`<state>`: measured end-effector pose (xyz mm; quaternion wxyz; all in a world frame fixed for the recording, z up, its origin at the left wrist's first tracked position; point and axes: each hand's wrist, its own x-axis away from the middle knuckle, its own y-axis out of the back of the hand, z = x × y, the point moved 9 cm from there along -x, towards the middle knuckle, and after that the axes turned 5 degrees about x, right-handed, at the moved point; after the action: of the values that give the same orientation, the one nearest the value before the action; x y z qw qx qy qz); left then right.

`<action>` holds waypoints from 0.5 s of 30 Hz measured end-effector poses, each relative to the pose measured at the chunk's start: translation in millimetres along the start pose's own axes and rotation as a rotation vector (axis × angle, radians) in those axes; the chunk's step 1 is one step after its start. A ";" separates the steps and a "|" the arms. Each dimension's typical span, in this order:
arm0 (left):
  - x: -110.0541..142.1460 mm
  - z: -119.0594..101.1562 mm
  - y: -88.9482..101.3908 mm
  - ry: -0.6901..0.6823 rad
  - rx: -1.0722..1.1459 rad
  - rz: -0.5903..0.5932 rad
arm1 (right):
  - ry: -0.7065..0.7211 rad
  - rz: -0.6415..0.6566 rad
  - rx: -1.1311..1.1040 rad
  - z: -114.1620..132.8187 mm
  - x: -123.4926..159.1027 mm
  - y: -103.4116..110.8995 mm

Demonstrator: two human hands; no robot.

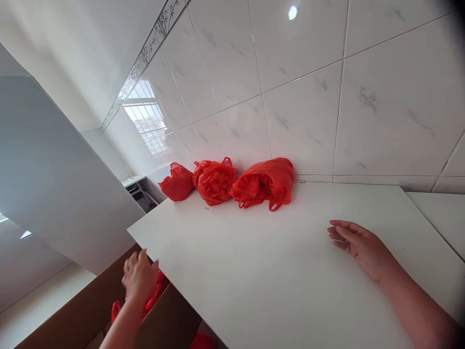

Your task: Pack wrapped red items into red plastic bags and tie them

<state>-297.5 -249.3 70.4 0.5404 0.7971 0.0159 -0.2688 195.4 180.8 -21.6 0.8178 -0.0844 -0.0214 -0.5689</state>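
My left hand (139, 276) is over a cardboard box (78, 308) at the lower left, its fingers apart and a little bent. Beneath it, partly covered by the hand and forearm, a red plastic bag (155, 294) lies in the box. Above the right part of the white tabletop (240, 271), my right hand (358, 245) is held with loosely bent fingers and nothing in them. Three bundled red plastic bags stand in a row against the wall: a small one (178, 184), a crumpled round one (215, 183) and a wider one (267, 183) with its handles hanging forward.
A tiled wall (301, 121) runs along the table's back edge. Another white surface (443, 208) adjoins on the right. Something red (203, 341) shows below the table's front edge. On the left stands a grey partition (61, 160), with a small desk (133, 181) beyond.
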 end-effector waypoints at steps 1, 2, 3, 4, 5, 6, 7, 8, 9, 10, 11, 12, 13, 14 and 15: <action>-5.3 -34.1 6.0 -0.109 0.058 -0.057 | 0.001 0.000 0.006 0.9 0.8 -0.2; -8.1 -71.9 9.6 -0.231 0.130 -0.085 | 0.000 0.000 0.015 1.5 1.4 -0.4; -8.1 -111.4 11.2 -0.355 0.217 -0.091 | -0.002 -0.003 0.022 2.0 2.0 -0.4; -5.2 -152.1 10.1 -0.479 0.299 -0.073 | -0.005 -0.004 0.028 2.3 2.4 -0.4; -0.3 -192.0 5.3 -0.588 0.366 -0.025 | -0.007 -0.006 0.031 2.5 2.8 -0.4; 7.0 -231.6 -3.2 -0.692 0.413 0.053 | -0.008 -0.006 0.030 2.8 3.0 -0.5; 15.8 -268.8 -11.6 -0.783 0.454 0.119 | -0.007 -0.002 0.025 3.3 3.3 -0.8; 26.6 -304.5 -21.7 -0.880 0.477 0.196 | -0.004 0.004 0.017 3.9 3.6 -1.4; 36.9 -336.4 -32.7 -0.955 0.489 0.273 | 0.000 0.009 0.008 4.6 4.1 -2.0; 43.0 -362.6 -43.6 -0.975 0.493 0.330 | 0.004 0.014 0.001 5.3 4.6 -2.6; 43.3 -382.8 -54.4 -0.935 0.489 0.360 | 0.009 0.014 0.000 6.0 5.2 -2.8; 42.0 -399.6 -62.3 -0.896 0.493 0.362 | 0.013 0.011 0.008 6.6 5.9 -3.0; 38.7 -412.3 -69.5 -0.847 0.497 0.360 | 0.019 0.006 0.028 7.3 6.6 -3.0; 34.0 -421.2 -75.7 -0.793 0.501 0.359 | 0.025 -0.001 0.056 8.1 7.2 -2.9; 29.4 -427.5 -80.7 -0.751 0.505 0.363 | 0.035 -0.006 0.088 9.1 7.8 -3.1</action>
<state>-122.0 148.4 104.5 0.3368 0.7410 -0.3852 -0.4348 195.9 174.1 -11.2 0.8192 -0.0385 -0.0325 -0.5713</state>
